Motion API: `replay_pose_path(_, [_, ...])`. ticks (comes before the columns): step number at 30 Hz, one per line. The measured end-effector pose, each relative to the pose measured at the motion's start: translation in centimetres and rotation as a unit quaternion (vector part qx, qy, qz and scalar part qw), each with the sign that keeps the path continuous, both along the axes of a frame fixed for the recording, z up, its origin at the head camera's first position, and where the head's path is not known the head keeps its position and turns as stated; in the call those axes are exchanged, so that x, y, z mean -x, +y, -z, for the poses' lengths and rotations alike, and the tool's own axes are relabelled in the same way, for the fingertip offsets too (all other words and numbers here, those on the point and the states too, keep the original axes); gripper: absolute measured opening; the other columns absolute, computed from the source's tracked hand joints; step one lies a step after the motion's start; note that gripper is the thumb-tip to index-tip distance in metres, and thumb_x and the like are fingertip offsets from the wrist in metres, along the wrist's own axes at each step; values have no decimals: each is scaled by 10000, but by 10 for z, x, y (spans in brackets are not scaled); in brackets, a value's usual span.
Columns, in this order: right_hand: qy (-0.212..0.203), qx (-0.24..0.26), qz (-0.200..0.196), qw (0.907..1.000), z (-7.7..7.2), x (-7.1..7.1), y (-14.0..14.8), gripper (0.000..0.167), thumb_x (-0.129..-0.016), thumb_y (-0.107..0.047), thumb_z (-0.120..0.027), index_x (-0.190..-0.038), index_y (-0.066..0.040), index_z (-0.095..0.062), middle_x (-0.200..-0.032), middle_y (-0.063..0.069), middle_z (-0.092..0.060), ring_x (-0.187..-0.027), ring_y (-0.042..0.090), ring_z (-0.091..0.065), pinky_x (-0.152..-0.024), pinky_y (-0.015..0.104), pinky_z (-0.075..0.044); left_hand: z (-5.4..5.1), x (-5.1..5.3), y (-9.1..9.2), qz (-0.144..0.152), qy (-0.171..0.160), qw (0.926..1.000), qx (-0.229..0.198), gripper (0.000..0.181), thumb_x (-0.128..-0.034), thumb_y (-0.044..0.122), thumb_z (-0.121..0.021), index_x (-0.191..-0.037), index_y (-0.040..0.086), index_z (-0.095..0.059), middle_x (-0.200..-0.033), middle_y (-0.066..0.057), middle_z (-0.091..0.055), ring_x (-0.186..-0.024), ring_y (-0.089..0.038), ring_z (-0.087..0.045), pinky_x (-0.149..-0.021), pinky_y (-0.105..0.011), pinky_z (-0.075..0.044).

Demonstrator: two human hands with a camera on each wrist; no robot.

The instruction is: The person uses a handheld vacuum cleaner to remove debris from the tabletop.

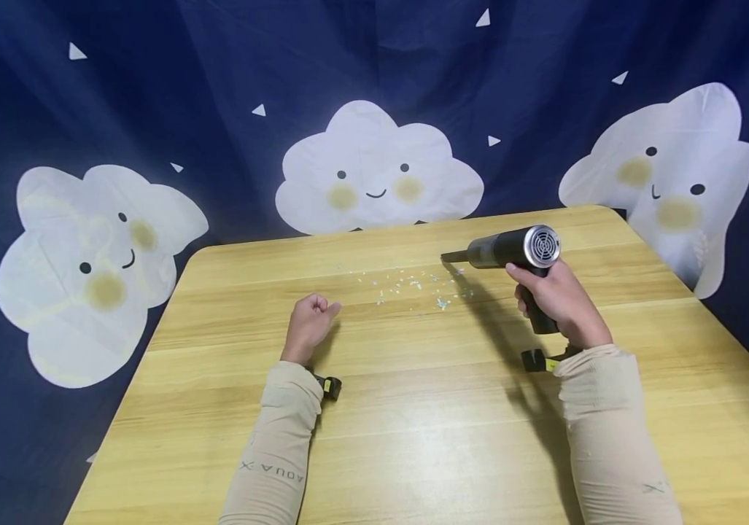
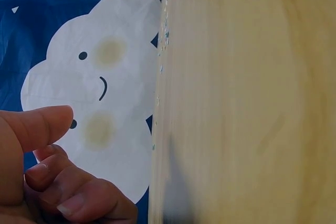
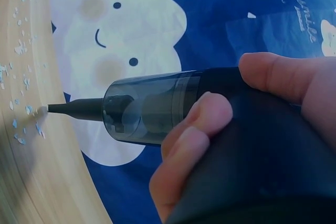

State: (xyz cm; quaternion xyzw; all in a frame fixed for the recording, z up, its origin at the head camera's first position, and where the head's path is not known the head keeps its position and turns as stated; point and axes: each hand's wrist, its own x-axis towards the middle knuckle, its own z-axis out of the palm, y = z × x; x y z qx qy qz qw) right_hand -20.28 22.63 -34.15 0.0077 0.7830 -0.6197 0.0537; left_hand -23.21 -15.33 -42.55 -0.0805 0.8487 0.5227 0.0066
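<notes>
A black handheld vacuum cleaner (image 1: pixel 505 249) with a clear front chamber and a narrow nozzle is gripped by my right hand (image 1: pixel 561 295). In the right wrist view the fingers wrap its handle, and the nozzle (image 3: pixel 79 108) points at the scattered paper bits (image 3: pixel 21 124). Those small white and bluish scraps (image 1: pixel 416 284) lie on the wooden table. To their left, my left hand (image 1: pixel 311 324) is held near the tabletop and holds nothing. The left wrist view shows its fingers (image 2: pixel 84 192) loosely curled, with the thumb extended.
The light wooden table (image 1: pixel 407 437) has rounded far corners. Behind it hangs a dark blue curtain (image 1: pixel 230 51) printed with smiling clouds and small white triangles. A small black camera (image 1: pixel 331 388) is worn on the left wrist, another camera (image 1: pixel 534 360) on the right.
</notes>
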Motion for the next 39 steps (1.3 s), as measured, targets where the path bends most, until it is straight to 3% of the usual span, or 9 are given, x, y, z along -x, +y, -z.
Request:
replay_pose_path(21, [-137,-9,-52,9999,-1,0,0,329,-977,-337,-581,-1137,-83,-447,-666,56,-533,-525,164,-518,-483,319,-474,2,3,-1,43,-44,10000,-35,287,-938,240,-643,-784,105,-442,-727,-17,-390,-651,-170,-408,-634,-320,-370])
replay_pose_path(28, [-144,105,-125,9998,-2,-1,2,435,-977,-367,-575,-1219,-37,-429,-683,61,-539,-537,171,-529,-506,327,-495,3,3,-1,29,-66,10000,-47,294,-937,238,-643,-774,108,-436,-715,-12,-388,-642,-165,-407,-626,-317,-368])
replay_pose_path(39, [43,277,-76,9996,-7,-4,8,364,-975,-399,-567,-1162,-102,-468,-679,70,-545,-522,171,-543,-516,314,-511,2,2,-1,-17,-51,9999,-107,293,-935,227,-647,-771,107,-435,-725,-15,-391,-663,-176,-415,-638,-321,-371])
